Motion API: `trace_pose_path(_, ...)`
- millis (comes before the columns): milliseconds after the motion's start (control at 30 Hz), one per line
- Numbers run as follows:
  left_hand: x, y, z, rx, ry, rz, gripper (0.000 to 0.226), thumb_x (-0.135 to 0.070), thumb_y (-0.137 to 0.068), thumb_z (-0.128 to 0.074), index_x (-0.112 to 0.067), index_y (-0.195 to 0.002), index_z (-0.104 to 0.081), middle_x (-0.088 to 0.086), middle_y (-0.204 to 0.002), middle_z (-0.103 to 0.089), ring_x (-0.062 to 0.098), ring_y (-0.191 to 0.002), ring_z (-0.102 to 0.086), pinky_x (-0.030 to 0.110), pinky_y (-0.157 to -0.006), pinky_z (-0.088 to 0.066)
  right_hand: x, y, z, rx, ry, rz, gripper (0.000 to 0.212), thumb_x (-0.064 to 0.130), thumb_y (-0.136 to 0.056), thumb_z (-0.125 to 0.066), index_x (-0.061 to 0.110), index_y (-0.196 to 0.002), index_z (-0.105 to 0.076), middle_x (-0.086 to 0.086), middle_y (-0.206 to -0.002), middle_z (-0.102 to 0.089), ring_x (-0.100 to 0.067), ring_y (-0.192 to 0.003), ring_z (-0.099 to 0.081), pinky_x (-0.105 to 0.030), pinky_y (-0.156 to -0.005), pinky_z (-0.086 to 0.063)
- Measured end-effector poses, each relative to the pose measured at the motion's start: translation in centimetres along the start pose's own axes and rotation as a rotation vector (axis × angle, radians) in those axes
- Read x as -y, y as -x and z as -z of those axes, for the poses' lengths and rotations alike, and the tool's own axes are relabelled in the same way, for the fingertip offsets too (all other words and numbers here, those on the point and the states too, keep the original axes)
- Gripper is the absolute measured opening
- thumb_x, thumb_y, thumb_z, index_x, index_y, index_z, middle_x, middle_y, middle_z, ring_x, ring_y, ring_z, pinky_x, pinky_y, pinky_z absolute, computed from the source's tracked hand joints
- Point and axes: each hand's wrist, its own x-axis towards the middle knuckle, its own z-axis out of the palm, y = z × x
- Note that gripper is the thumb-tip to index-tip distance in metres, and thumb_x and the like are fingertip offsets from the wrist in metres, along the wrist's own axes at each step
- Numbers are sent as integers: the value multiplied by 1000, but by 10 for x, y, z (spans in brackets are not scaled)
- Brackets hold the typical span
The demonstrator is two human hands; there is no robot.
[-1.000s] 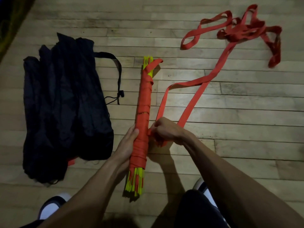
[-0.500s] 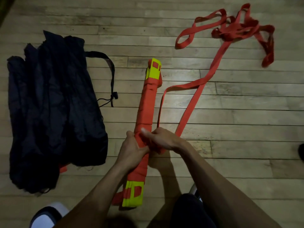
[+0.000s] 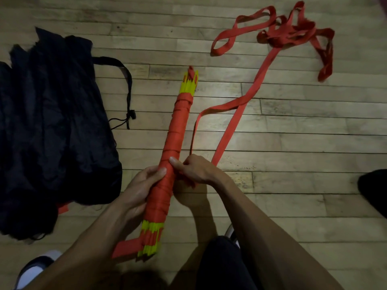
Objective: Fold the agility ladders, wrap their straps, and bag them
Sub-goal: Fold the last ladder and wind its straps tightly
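Head view: yellow ladder bundle (image 3: 171,164), tightly strap-wrapped, ends bare

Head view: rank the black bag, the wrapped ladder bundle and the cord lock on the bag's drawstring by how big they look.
1. black bag, covering the most area.
2. wrapped ladder bundle, long but narrow; it lies nearer the camera, so its true size against the bag is unsure.
3. cord lock, clearly smallest.
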Motion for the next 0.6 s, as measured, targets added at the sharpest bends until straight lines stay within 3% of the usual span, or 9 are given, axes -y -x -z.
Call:
trace_pose_path(100,-7,-1,-8,-79,-360,-64,51,-31,-71,-84,-9,-115,-68,9,-90,-75,23,-79,-72,43,-74,-58,9,6,2,-19,-58,8,71,69,-95,-38,17,-52,-58,-1,-46,-60,-13,-45,-59,-35,-72,-55)
trace_pose_path(200,-9,-3,-16,-257,-774,-181,54,-38,-70,-89,-18,-108,-57,0,-94,-69,18,-82,-70,35,-64,-55,10,5,-4,-49,-152,13,58,64,-95,-48,22,-55,-56,6,-43,-55,-11,-44,-56,-29,-59,-49)
trace_pose_path(267,-7,-2,-18,-216,-705,-169,58,-35,-71,-89,-18,-110,-50,3,-101,-66,17,-84,-69,30,-61,-52,4,3,-5,-43,-233,-8,50,59,-94,-54,22,-61,-60,7,-48,-58,-10,-47,-55,-27,-55,-45)
trace_pose_path(367,-5,-1,-12,-16,-231,-29,56,-30,-73,-79,-6,-119,-57,19,-107,-70,21,-80,-72,35,-64,-59,-6,1,-6,-7,-331,-21,44,56,-94,-57,22,-68,-64,4,-57,-59,-13,-53,-54,-30,-58,-45)
trace_pose_path(400,-6,-1,-10,44,-181,2,54,-29,-76,-75,-2,-120,-61,19,-102,-73,22,-78,-72,34,-64,-59,-9,0,-7,-8,-341,-19,44,57,-94,-57,23,-67,-64,4,-57,-59,-14,-54,-55,-31,-59,-45)
trace_pose_path(500,-8,-2,-9,55,-314,-9,49,-26,-77,-76,0,-117,-66,16,-94,-75,21,-76,-73,31,-63,-58,-9,3,-3,16,-317,1,47,61,-94,-54,24,-65,-63,6,-55,-60,-13,-53,-57,-31,-60,-48)
trace_pose_path(600,-7,-5,-9,-119,-472,-105,34,-19,-81,-82,-10,-106,-61,19,-95,-72,27,-74,-72,39,-62,-60,-4,4,4,51,-100,4,65,68,-92,-49,15,-57,-62,2,-47,-61,-17,-50,-62,-35,-65,-55)
